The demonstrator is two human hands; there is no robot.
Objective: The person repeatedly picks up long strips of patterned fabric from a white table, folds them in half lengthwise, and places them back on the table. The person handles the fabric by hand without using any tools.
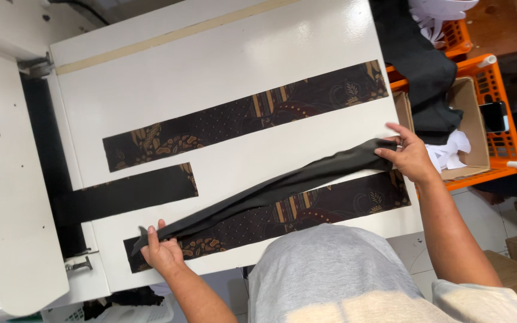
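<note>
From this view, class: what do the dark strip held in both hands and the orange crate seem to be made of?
Dark strip: probably thin matte woven fabric, since it sags and folds between the hands. Orange crate: apparently moulded plastic, with a smooth lattice wall.

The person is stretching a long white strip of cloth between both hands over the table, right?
Not white. The head view shows the strip of cloth is plain black; both hands, left hand and right hand, do stretch it over the white table.

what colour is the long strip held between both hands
Plain black strip, no pattern, unlike the brown-patterned strip beneath it; seen in the head view.
</note>
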